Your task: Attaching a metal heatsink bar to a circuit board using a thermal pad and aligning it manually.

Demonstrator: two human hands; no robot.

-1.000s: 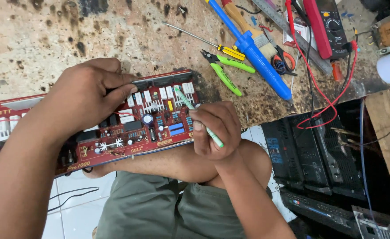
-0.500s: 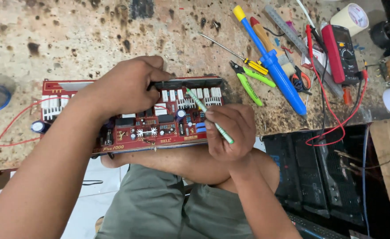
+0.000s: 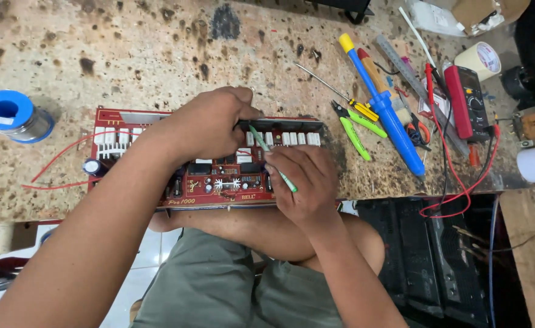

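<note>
A long red circuit board (image 3: 219, 182) with white and black parts lies at the front edge of a stained workbench (image 3: 127, 48). My left hand (image 3: 209, 124) rests on the board's middle and grips its black strip at the far edge. My right hand (image 3: 301, 179) holds a thin green tool (image 3: 271, 159) like a pen, its tip pointing at the white parts near the left thumb. Red wires (image 3: 61, 167) trail from the board's left end.
A blue solder spool (image 3: 12, 115) stands at the left. To the right lie green-handled cutters (image 3: 355, 127), a blue and yellow suction tool (image 3: 383, 109), a thin screwdriver (image 3: 334, 91), a red multimeter (image 3: 468, 100) with leads, and tape rolls (image 3: 480, 59). A black case (image 3: 425, 255) sits below the bench.
The view has shifted so the board sits further right and the blue spool shows fully. Both hands keep their hold on the board and the green tool.
</note>
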